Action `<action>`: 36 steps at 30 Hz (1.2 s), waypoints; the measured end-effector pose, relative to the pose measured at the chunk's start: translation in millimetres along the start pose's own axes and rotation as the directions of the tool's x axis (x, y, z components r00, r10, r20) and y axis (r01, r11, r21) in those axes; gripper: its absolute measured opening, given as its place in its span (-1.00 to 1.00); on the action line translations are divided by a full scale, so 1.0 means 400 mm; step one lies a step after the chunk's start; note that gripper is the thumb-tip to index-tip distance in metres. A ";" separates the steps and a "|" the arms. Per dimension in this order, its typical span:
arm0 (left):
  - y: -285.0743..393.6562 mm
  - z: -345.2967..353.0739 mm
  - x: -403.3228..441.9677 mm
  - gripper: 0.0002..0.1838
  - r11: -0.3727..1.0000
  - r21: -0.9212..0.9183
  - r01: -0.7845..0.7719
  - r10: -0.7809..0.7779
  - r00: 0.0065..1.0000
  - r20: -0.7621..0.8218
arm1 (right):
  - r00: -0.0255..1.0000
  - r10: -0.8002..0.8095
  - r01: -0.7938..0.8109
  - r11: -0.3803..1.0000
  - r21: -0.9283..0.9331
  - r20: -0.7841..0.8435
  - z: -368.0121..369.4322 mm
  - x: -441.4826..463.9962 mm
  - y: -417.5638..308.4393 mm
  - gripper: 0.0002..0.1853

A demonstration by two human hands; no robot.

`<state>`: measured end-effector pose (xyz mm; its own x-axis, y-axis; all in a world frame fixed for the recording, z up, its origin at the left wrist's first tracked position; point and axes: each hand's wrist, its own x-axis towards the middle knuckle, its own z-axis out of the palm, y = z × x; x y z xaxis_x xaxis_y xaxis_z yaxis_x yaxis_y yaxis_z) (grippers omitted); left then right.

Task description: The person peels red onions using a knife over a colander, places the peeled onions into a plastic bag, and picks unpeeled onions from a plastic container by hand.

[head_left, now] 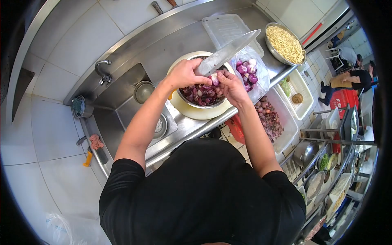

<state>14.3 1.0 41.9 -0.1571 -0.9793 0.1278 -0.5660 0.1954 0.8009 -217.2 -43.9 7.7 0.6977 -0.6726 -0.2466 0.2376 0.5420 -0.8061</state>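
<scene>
Onion (214, 77) and knife (228, 51) over the bowl (204, 106)

My left hand (185, 77) is wrapped round the knife, blade slanting away to the right. My right hand (231, 86), fingers curled, pinches the onion just beside the blade, above reddish-purple skins (200, 96) in the bowl. A bag (264, 79) of purple onions (247, 74) lies nearby.

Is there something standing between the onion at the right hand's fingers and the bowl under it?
Nothing visible stands between the onion and the bowl, though the right hand hides part of this space. The knife, in the left hand, is close beside the onion.
</scene>
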 end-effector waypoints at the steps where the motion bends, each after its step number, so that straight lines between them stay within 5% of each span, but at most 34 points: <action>1: 0.005 -0.003 -0.001 -0.36 1.000 -0.021 0.005 -0.005 1.000 0.005 | 1.000 -0.001 0.001 1.000 -0.009 -0.005 -0.003 0.002 0.000 -0.75; 10: 0.012 0.004 -0.008 -0.57 0.999 -0.020 -0.039 0.039 0.999 0.009 | 0.997 -0.007 0.001 0.997 -0.077 -0.082 0.006 0.001 -0.009 -0.78; 13: -0.009 0.012 -0.016 -0.61 0.987 0.140 -0.084 0.085 0.996 -0.003 | 0.991 0.025 -0.032 0.998 -0.050 -0.131 0.013 0.005 0.000 -0.78; 17: -0.021 0.030 -0.042 -0.62 0.998 -0.028 -0.061 0.059 0.994 -0.094 | 0.985 0.095 -0.085 0.993 0.076 -0.144 0.018 0.002 -0.004 -0.68; 19: -0.033 0.034 -0.050 -0.64 0.987 -0.147 -0.064 0.036 0.983 -0.181 | 0.990 0.109 -0.097 0.986 0.139 -0.086 -0.002 0.010 -0.010 -0.64; 25: -0.061 0.022 -0.033 -0.58 0.973 -0.130 0.189 -0.224 0.903 -0.367 | 0.985 0.166 -0.173 0.945 0.277 0.046 -0.031 0.002 -0.022 -0.60; 26: -0.062 0.018 -0.029 -0.53 0.968 -0.061 0.245 -0.250 0.897 -0.366 | 0.987 0.160 -0.164 0.958 0.234 0.036 -0.031 0.001 -0.021 -0.61; 33: 0.002 0.058 -0.028 -0.37 1.000 -0.027 -0.012 0.003 0.952 -0.307 | 1.000 0.016 -0.020 0.990 0.141 0.026 0.006 -0.013 -0.009 -0.73; 36: 0.015 0.072 -0.015 -0.43 0.997 -0.017 0.070 -0.072 0.958 -0.278 | 0.999 -0.048 0.050 0.996 0.067 -0.025 0.000 -0.003 0.015 -0.72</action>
<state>-11.6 9.7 29.1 0.1156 -0.9669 0.2277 -0.5615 0.1255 0.8179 -216.5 -39.9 3.3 0.6681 -0.7106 -0.2208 0.3171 0.5403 -0.7794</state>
